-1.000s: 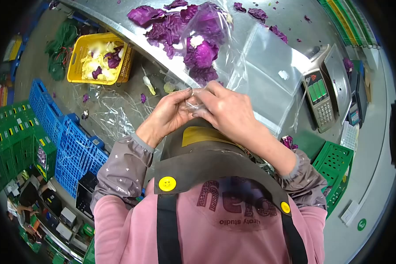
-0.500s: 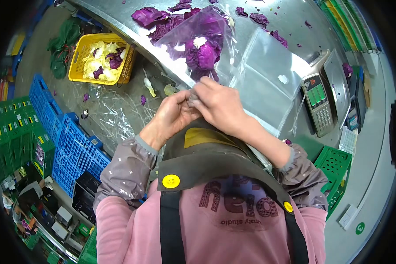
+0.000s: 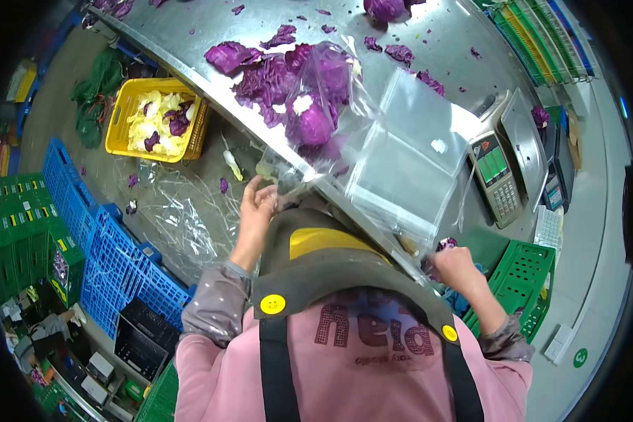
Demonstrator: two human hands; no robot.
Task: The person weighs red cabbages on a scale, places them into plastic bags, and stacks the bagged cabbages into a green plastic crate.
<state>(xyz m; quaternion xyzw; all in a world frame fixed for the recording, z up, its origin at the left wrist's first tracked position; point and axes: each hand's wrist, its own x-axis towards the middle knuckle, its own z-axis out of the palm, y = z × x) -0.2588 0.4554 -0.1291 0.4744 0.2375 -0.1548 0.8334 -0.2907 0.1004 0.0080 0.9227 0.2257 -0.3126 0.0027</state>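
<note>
A red cabbage lies inside a clear plastic bag at the metal table's near edge. The bag's loose end reaches over that edge toward my left hand, whose curled fingers are on the film. Off to the right, below the table edge, my right hand is closed and slightly blurred; whatever its fingers hold is hidden. It is beside a green crate, with a purple scrap just above. Loose purple leaves are piled left of the bagged cabbage.
Flat clear bags are stacked on the table, left of a weighing scale. Another red cabbage sits at the far side. A yellow crate of leaves stands on the floor, near blue pallets.
My hands have separated from each other. The right one has moved right and down beside the green crate; the left has shifted slightly left and down. The view has shifted, showing more far table.
</note>
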